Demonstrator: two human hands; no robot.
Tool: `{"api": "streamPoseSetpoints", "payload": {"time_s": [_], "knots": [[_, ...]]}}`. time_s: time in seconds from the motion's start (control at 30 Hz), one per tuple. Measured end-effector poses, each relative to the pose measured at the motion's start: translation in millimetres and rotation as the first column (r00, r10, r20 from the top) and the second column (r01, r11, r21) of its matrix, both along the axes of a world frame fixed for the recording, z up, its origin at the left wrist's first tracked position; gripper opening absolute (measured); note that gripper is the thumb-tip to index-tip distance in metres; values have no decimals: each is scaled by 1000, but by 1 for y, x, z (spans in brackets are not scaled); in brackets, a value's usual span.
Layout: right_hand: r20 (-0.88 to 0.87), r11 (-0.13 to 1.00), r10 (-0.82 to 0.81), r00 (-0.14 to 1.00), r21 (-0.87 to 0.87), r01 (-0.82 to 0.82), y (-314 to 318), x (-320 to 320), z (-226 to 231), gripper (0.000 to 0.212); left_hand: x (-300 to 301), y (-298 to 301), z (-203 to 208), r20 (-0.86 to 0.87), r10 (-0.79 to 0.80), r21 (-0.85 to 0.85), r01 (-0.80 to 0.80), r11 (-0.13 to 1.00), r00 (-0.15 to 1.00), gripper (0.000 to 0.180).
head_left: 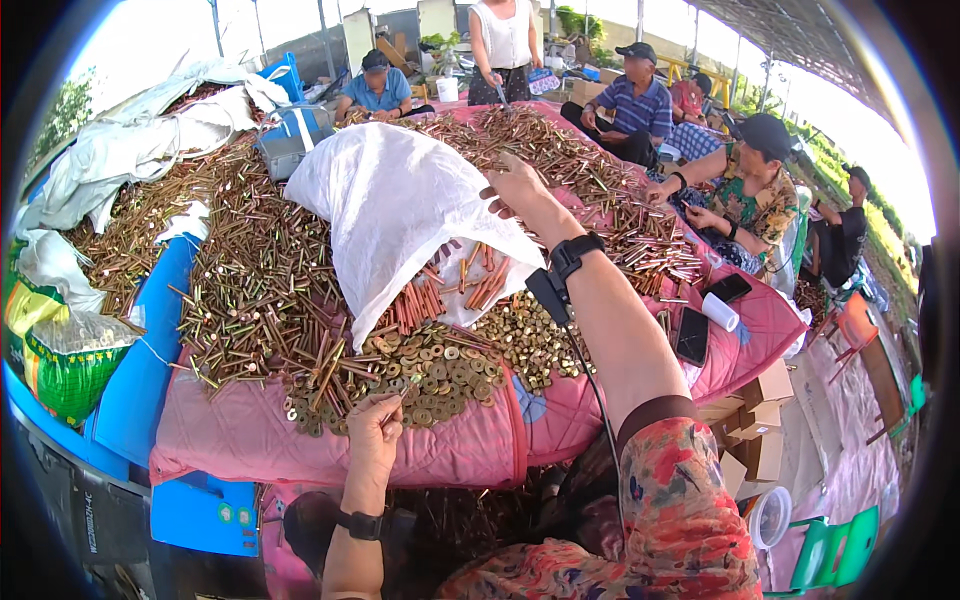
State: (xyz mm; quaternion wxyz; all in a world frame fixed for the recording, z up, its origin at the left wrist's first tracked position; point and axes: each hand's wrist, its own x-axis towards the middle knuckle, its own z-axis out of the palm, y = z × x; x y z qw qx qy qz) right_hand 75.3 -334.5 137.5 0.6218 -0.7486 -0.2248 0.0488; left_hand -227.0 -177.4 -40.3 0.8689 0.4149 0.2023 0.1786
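Note:
My left hand (pixel 375 428) is closed in a pinch at the near edge of a pile of flat brass-coloured washers (pixel 445 385). What its fingers hold, if anything, is too small to make out. My right arm stretches forward past a white woven sack (pixel 385 190), which lies with its mouth toward me. Over the sack's right side hangs my right hand (pixel 520 190), fingers apart and nothing seen in them, close to heaped long metal bolts (pixel 610 210). Reddish bolts (pixel 415 305) lie in the sack's mouth. Small brass-coloured nuts (pixel 530 340) are heaped right of the washers.
A pink quilted cover (pixel 440 450) drapes the table. Two dark phones (pixel 691 335) and a white cup (pixel 720 312) lie at right. A grey-blue bin (pixel 295 140) stands behind the sack. Several people sit around; one person (pixel 503 40) stands opposite. Cardboard boxes (pixel 760 430) are at lower right.

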Motion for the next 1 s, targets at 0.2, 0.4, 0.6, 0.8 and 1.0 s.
{"api": "streamPoseSetpoints", "payload": {"time_s": [0.2, 0.4, 0.6, 0.8, 1.0], "knots": [[413, 916, -356, 838, -25, 401, -23, 9, -21, 28, 24, -22, 5, 19, -58, -41, 58, 997, 998, 4], [543, 911, 411, 732, -222, -347, -12, -160, -114, 23, 18, -21, 2, 0, -85, -5, 85, 996, 996, 3], [583, 917, 391, 712, -179, -357, -21, -180, -141, 22, 16, -28, 8, 50, -148, 64, 144, 987, 988, 5], [292, 882, 466, 835, -85, -463, -33, -178, -146, 14, 12, -28, 13, 17, -166, 144, 162, 976, 986, 3], [-81, 860, 509, 857, 20, -509, -41, -179, -152, 15, 13, -37, 18, -36, -149, 372, 151, 916, 988, 4]]}}
